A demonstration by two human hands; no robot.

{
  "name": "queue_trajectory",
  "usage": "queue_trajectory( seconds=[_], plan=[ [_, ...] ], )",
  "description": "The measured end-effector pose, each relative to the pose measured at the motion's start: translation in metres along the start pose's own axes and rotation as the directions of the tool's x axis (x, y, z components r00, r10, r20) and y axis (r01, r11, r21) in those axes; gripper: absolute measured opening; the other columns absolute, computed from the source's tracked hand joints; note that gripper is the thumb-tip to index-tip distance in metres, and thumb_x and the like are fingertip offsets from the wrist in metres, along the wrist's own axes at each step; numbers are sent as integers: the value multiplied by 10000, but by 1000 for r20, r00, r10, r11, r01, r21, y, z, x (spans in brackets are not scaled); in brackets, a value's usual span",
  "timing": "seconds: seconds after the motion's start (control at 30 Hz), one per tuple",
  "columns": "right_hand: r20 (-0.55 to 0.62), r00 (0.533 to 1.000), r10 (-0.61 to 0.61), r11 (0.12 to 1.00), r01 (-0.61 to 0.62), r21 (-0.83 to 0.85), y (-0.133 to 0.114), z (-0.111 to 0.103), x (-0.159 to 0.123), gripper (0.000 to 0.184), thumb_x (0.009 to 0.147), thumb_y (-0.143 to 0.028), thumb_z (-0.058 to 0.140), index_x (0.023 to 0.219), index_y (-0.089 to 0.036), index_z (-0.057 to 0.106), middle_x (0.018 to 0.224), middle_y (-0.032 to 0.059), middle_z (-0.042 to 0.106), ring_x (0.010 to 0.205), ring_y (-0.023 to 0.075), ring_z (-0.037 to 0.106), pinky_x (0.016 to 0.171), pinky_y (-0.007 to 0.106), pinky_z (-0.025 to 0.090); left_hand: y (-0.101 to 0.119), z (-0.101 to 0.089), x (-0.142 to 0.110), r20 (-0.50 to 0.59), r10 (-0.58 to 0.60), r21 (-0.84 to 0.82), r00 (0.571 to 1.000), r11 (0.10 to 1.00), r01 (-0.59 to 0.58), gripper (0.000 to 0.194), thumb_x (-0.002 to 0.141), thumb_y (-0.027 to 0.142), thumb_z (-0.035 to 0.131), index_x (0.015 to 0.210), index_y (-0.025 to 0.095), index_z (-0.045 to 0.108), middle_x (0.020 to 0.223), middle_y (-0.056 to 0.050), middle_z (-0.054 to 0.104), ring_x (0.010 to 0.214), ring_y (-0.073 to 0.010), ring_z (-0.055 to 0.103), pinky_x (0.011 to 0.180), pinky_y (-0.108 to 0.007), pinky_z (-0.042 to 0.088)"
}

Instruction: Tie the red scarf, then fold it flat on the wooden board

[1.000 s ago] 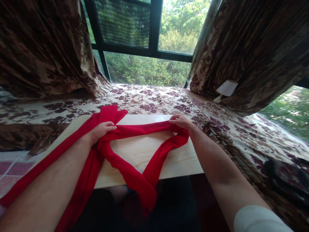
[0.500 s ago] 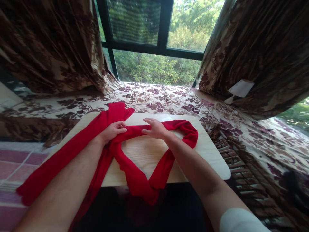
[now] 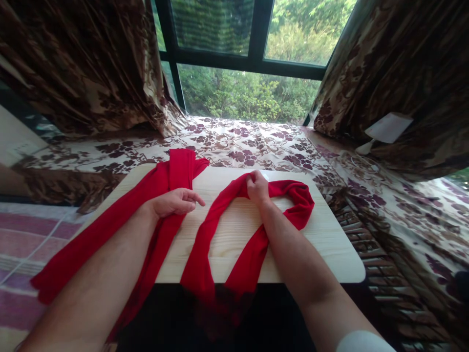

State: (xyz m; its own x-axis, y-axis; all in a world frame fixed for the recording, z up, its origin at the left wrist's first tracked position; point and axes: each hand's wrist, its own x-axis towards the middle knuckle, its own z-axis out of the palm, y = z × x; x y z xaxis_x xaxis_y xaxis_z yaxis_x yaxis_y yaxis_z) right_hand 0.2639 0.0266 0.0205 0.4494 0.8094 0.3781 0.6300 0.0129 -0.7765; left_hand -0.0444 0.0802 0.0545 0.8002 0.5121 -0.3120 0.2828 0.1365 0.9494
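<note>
A long red scarf-like cloth (image 3: 202, 247) forms a loop on the right half of a pale wooden table (image 3: 326, 244), and its lower part hangs over the near edge. My right hand (image 3: 258, 187) is closed on the top of this loop. On the left, more red cloth (image 3: 106, 229) lies in long strips, with a folded end past the far edge and tails over the near and left edges. My left hand (image 3: 176, 201) rests on or just above these strips, fingers loosely apart, holding nothing. Whether both red parts are one piece I cannot tell.
Behind the table is a ledge (image 3: 234, 142) covered in floral fabric, below a dark-framed window (image 3: 252, 63). Patterned curtains (image 3: 110, 73) hang on both sides. A small white lamp (image 3: 389, 128) stands at the right. Pink striped fabric (image 3: 40, 234) shows at the lower left.
My right hand has closed on the cloth and drawn the loop's upper strand rightward, away from the left strips. My left hand has let go of that strand. The view has shifted slightly.
</note>
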Motion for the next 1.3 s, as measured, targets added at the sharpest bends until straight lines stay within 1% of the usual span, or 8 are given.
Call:
queue_trajectory(
  seconds=[0.17, 0.3, 0.4, 0.57, 0.77, 0.87, 1.1, 1.3],
  plan=[
    [-29, 999, 43, 999, -43, 7, 8, -2, 4, 192, 888, -389, 482, 769, -239, 497, 653, -21, 564, 634, 171, 503, 643, 288, 352, 14, 25, 8, -62, -98, 262, 993, 959, 111, 546, 734, 472, 751, 1157, 133, 691, 872, -80, 704, 593, -122, 570, 490, -221, 418],
    [-50, 996, 68, 998, -69, -10, 5, 0, 3, 214, 898, -419, 491, 775, -244, 487, 646, -22, 553, 625, 174, 490, 634, 291, 335, 25, 51, 26, -131, -67, 435, 989, 892, 118, 516, 751, 509, 704, 1092, 121, 701, 800, -60, 707, 600, -146, 592, 551, -251, 451],
    [-105, 990, 94, 996, -94, 7, 4, -1, 4, 249, 908, -423, 483, 741, -240, 456, 640, -23, 537, 627, 171, 485, 628, 291, 324, 30, 70, 38, -61, 2, 496, 998, 868, 29, 380, 726, 447, 720, 946, 137, 728, 750, -25, 693, 643, -160, 601, 598, -256, 457],
    [-131, 983, 131, 991, -127, 38, 4, -7, 8, 300, 905, -400, 488, 667, -239, 405, 598, -34, 488, 599, 156, 444, 602, 290, 314, 22, 87, 40, 149, 75, 104, 986, 990, -91, 249, 703, 275, 683, 911, 143, 722, 842, -40, 728, 762, -203, 663, 691, -284, 499],
    [-117, 968, 221, 958, -192, 214, 13, -7, 16, 242, 871, -384, 490, 684, -238, 443, 599, -32, 488, 597, 147, 450, 563, 267, 377, 6, 80, 36, -22, 131, -396, 991, 909, -129, 342, 633, 164, 691, 972, 128, 664, 701, -51, 688, 533, -150, 621, 498, -238, 460],
    [-68, 944, 322, 863, -263, 430, 17, -6, 19, 189, 856, -409, 477, 778, -238, 460, 635, -35, 515, 619, 153, 521, 553, 259, 445, 6, 77, 38, -74, 158, -444, 985, 879, -174, 385, 637, 182, 706, 1012, 134, 632, 612, 9, 616, 369, -82, 467, 373, -200, 335],
    [-13, 896, 444, 586, -279, 760, 9, -20, 26, 123, 824, -330, 539, 839, -241, 455, 656, -45, 579, 610, 160, 622, 595, 306, 574, 10, 75, 35, 84, 105, -359, 991, 931, -69, 431, 683, 297, 739, 1047, 86, 646, 599, -56, 645, 392, -71, 426, 375, -199, 202],
    [-149, 861, 487, 621, -221, 752, 14, -38, 37, 130, 848, -327, 543, 855, -231, 455, 745, 3, 636, 707, 180, 654, 653, 334, 573, 8, 78, 32, 31, 171, -424, 985, 895, -142, 340, 714, 333, 745, 929, 77, 678, 520, -29, 573, 443, -92, 478, 443, -205, 310]
  ],
)
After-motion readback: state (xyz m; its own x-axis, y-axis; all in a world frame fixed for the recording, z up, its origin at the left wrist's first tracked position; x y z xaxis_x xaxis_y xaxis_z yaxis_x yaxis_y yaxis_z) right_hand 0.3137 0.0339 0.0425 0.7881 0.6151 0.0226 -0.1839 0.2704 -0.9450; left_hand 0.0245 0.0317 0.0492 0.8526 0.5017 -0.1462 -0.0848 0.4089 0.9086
